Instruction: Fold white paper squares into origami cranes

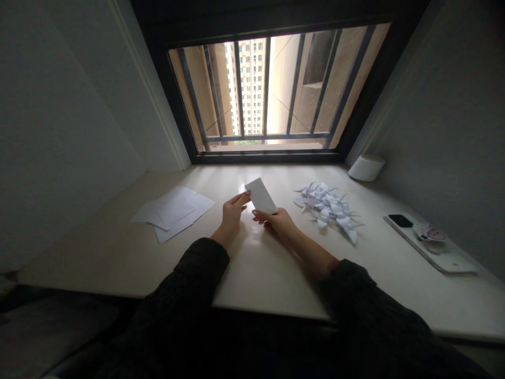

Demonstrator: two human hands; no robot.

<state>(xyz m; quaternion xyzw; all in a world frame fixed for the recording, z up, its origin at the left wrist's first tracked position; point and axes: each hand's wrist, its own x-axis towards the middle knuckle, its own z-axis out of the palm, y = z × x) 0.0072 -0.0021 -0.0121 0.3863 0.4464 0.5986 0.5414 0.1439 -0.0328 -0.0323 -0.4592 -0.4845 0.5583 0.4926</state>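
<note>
A folded piece of white paper point(261, 196) is held up over the middle of the white sill. My left hand point(233, 211) pinches its left edge between thumb and fingers. Lower down, my right hand point(276, 221) grips the bottom corner, thumb on top and fingers curled beneath. Loose white paper sheets point(177, 209) lie overlapping to the left of my hands. On the right is a pile of folded paper cranes point(327, 205), apart from my right hand.
A phone point(437, 252) with a round grip on its back lies at the right. By the window's right corner stands a white cylindrical object point(366, 167). The barred window point(264, 95) closes off the far side, and the sill's front edge point(272, 311) runs before me.
</note>
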